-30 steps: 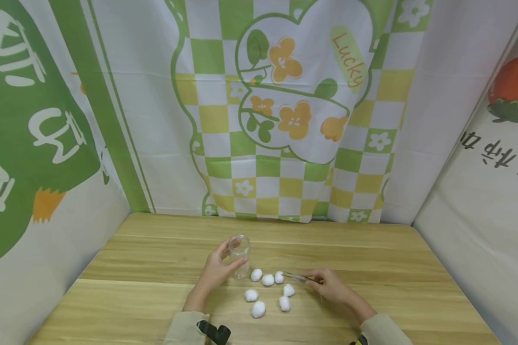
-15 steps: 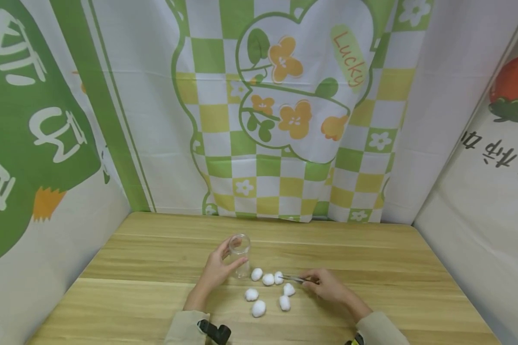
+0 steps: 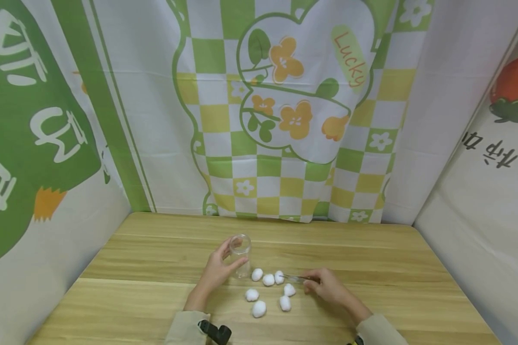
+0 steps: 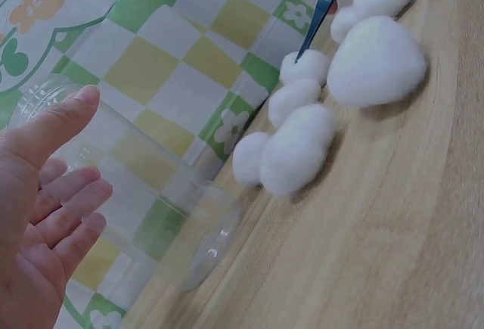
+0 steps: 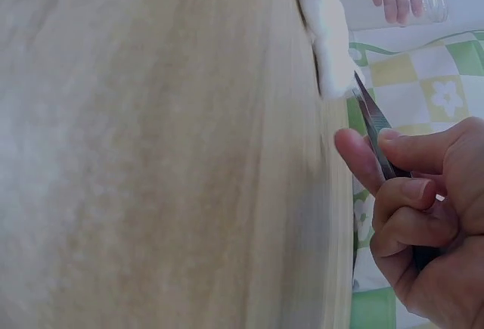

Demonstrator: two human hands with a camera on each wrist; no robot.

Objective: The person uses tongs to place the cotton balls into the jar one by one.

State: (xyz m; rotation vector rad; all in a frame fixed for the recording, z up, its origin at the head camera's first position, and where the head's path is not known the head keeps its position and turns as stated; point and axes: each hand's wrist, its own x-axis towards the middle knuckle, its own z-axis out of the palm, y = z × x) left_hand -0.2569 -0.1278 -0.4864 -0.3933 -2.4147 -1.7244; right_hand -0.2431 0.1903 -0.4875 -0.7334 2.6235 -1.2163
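A clear, lidless jar (image 3: 242,269) stands upright on the table, and my left hand (image 3: 216,271) grips its side between thumb and fingers. Through the jar's wall (image 4: 162,185) in the left wrist view, nothing shows inside. My right hand (image 3: 329,285) pinches metal tweezers (image 5: 369,113) between thumb and fingers. Their tips reach a white cotton ball (image 3: 279,276), the rightmost of the far row; in the left wrist view the tips overlap this cotton ball (image 4: 301,66). Two more cotton balls, one in the middle (image 3: 268,280) and one nearest the jar (image 3: 257,274), complete that row.
Several cotton balls lie nearer the front: a touching pair (image 3: 285,303) at right, a small one (image 3: 252,294) and a larger one (image 3: 259,309) at left. The wooden table (image 3: 371,254) ends at a patterned curtain (image 3: 285,182) behind.
The right hand and tweezers have shifted slightly left, with the tips now over the far row's rightmost cotton ball. The left hand and jar have stayed in place.
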